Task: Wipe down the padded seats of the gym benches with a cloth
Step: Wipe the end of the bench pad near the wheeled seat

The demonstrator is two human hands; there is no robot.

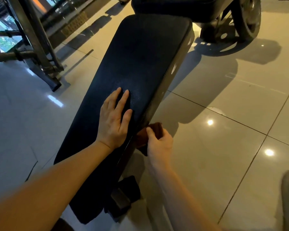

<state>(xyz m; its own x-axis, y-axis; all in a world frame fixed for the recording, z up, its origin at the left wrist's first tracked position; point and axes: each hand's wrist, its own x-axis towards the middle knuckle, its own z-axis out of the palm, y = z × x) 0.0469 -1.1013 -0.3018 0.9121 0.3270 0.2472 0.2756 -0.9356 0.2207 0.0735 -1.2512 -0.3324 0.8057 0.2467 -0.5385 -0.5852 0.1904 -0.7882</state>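
The tiled floor (223, 147) is gleaming all round, spots of light bouncing off it. Stretching up the middle is the long dark padded surface (140, 60), running away from the person toward a weight plate (247, 22) at top right. A metal rack frame (38, 47) is standing off to the left, well apart.

Now the hands. The left hand (113, 120) is lying flat on the pad, fingers straight and a little spread, its grip apart and holding nothing. It looks to me like it is bracing the body's lean. The right hand (158, 144) is working down at the pad's right side edge. Its grip is clamped on a brown cloth (156, 129), with the fingers curling round the bunched fabric and pressing it against the side of the padding.

So the cloth is sitting just off the top face, touching the side. My read is that the side is getting its wipe. Beyond the left fingertips the top is showing a faint speckled sheen, and I cannot tell whether that is damp or dust.
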